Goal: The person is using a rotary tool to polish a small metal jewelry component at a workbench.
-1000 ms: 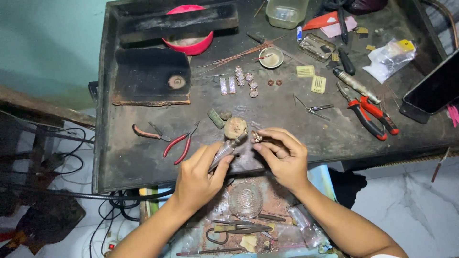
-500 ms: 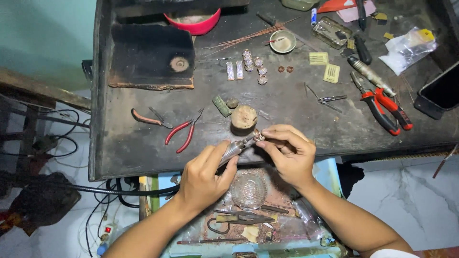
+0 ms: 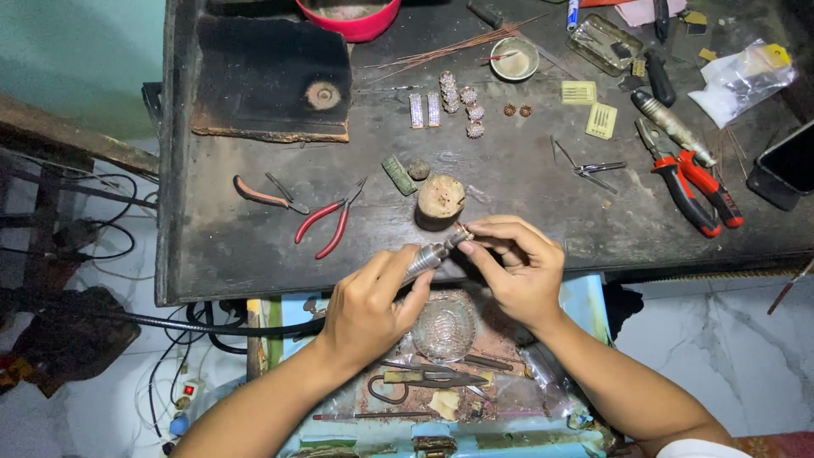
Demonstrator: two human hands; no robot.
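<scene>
My left hand (image 3: 369, 301) grips a slim silver rotary handpiece (image 3: 426, 254) whose tip points up and right. My right hand (image 3: 517, 263) pinches a small piece against that tip; the piece is mostly hidden by the fingers. Both hands hover over the near edge of a dark, scorched workbench (image 3: 254, 263). Just beyond the tool tip stands a short round wooden block (image 3: 440, 200). A black flexible cable (image 3: 229, 326) runs from the handpiece away to the left under the bench.
Red-handled pliers (image 3: 326, 225) and a smaller brown-handled pair (image 3: 264, 195) lie left of the block. Red-and-black cutters (image 3: 691, 187), tweezers (image 3: 589, 168), small jewelled pieces (image 3: 454, 100), a charred board (image 3: 271, 76) and a small bowl (image 3: 515, 58) sit farther back. A tray of tools (image 3: 441, 373) lies below the hands.
The view has shifted down and closer. Both hands have drawn back from the wooden block toward the bench's near edge, still holding the handpiece and piece together.
</scene>
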